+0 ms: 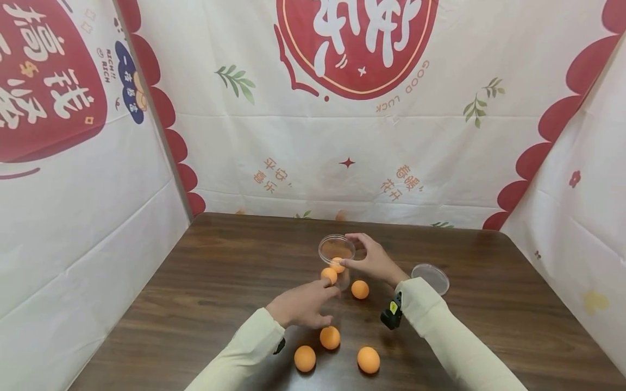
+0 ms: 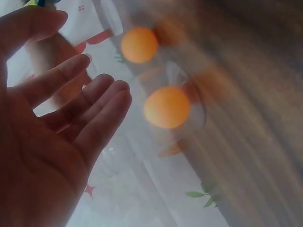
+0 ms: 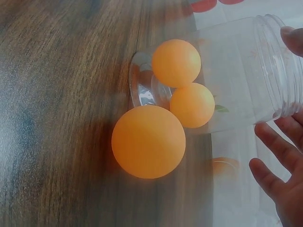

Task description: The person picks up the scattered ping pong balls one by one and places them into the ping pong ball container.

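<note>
A clear plastic jar [image 3: 236, 71] with a threaded mouth stands upright on the table. My right hand [image 1: 371, 262] holds it near the rim, thumb on one side and fingers on the other. Two orange balls [image 3: 191, 105] show within the jar's outline; whether both lie inside, I cannot tell. Another orange ball [image 1: 360, 289] sits on the table beside the jar. In the head view my left hand [image 1: 305, 305] is near the jar, its fingertips overlapping one ball [image 1: 329, 276]. The left wrist view shows that hand [image 2: 52, 123] with loosely bent fingers and nothing in the palm.
Several more orange balls lie close to me, including one at the left [image 1: 305, 359], one under the left hand [image 1: 330, 338] and one at the right [image 1: 368, 360]. A clear round lid [image 1: 430, 279] lies right of the right wrist. Printed cloth [image 1: 313, 141] surrounds the brown table [image 1: 220, 282].
</note>
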`<state>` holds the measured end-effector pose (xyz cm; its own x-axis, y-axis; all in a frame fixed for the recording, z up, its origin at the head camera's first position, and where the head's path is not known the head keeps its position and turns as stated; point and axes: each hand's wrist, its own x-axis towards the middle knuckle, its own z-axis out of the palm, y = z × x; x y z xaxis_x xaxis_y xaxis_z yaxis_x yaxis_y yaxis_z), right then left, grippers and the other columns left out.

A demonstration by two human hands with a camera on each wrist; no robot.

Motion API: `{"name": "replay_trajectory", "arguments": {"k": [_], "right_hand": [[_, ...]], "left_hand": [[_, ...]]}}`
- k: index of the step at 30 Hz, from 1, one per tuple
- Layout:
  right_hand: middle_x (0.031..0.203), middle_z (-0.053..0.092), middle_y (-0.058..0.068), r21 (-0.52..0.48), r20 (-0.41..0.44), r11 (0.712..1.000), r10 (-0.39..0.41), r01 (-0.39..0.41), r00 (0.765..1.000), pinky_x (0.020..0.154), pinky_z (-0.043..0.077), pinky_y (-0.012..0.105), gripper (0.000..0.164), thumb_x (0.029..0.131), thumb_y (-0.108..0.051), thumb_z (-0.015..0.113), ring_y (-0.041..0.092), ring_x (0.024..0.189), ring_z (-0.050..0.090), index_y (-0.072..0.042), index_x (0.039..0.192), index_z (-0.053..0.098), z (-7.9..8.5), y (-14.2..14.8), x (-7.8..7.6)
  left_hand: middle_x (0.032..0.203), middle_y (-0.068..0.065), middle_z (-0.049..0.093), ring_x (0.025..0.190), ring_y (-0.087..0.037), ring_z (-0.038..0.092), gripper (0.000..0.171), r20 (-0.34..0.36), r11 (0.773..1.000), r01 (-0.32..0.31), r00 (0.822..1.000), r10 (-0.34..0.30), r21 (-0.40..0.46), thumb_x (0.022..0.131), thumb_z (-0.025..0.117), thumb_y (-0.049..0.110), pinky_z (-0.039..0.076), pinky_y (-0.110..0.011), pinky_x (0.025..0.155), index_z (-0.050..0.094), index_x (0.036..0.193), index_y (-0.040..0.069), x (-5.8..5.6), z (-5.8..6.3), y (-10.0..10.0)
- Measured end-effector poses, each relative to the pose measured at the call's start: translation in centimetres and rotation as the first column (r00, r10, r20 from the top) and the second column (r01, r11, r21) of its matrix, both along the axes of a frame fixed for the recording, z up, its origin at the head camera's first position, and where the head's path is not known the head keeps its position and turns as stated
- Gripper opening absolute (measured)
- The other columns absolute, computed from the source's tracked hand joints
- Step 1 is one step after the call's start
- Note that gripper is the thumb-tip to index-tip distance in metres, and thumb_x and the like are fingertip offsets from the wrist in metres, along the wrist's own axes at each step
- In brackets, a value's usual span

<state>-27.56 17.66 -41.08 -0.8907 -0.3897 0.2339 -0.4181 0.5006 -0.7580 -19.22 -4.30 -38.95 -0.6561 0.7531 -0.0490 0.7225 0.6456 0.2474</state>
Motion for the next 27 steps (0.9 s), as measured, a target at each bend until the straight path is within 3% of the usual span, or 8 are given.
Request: {"name": "replay_trajectory", "arguments": {"k": [5,14,19,27], "right_hand": [[0.133,0.051,0.013,0.017,0.015,1.000,-0.014,0.014,1.000,0.086,0.051,0.043,0.068,0.080,-0.031,0.077,0.032,0.114,0.054,-0.009,0.136,0.046,0.2,0.0,0.2],[0.133,0.051,0.011,0.004,0.025,1.000,-0.015,0.015,1.000,0.088,0.050,0.046,0.069,0.079,-0.032,0.077,0.031,0.115,0.053,-0.010,0.136,0.045,0.5,-0.2,0.3],[0.133,0.051,0.010,0.013,0.034,1.000,-0.017,0.017,0.999,0.088,0.050,0.044,0.068,0.080,-0.034,0.076,0.029,0.115,0.053,-0.012,0.136,0.045,0.5,-0.2,0.3],[0.135,0.050,0.010,0.007,0.033,1.000,-0.019,0.019,0.999,0.090,0.049,0.049,0.069,0.080,-0.033,0.077,0.030,0.115,0.053,-0.011,0.137,0.045,0.5,-0.3,0.4]], "left_hand": [[0.112,0.003,0.053,0.088,-0.004,0.052,0.039,0.026,1.000,0.018,1.000,-0.018,-0.007,0.085,0.068,0.028,0.047,-0.017,0.074,0.059,0.121,0.014,0.5,-1.0,0.3],[0.101,0.007,0.052,0.077,-0.002,0.046,0.038,0.038,0.999,0.027,0.999,-0.025,-0.048,0.084,0.068,0.028,0.041,-0.016,0.060,0.059,0.119,0.016,1.5,-1.7,0.8],[0.101,0.008,0.053,0.075,0.000,0.046,0.034,0.051,0.998,0.047,0.998,-0.044,-0.042,0.083,0.069,0.030,0.041,-0.015,0.062,0.061,0.114,0.020,1.8,-2.4,0.8],[0.098,0.009,0.053,0.072,0.001,0.044,0.032,0.023,0.995,0.090,0.996,-0.089,-0.038,0.081,0.069,0.029,0.038,-0.012,0.060,0.062,0.111,0.020,2.1,-3.3,0.9]]}}
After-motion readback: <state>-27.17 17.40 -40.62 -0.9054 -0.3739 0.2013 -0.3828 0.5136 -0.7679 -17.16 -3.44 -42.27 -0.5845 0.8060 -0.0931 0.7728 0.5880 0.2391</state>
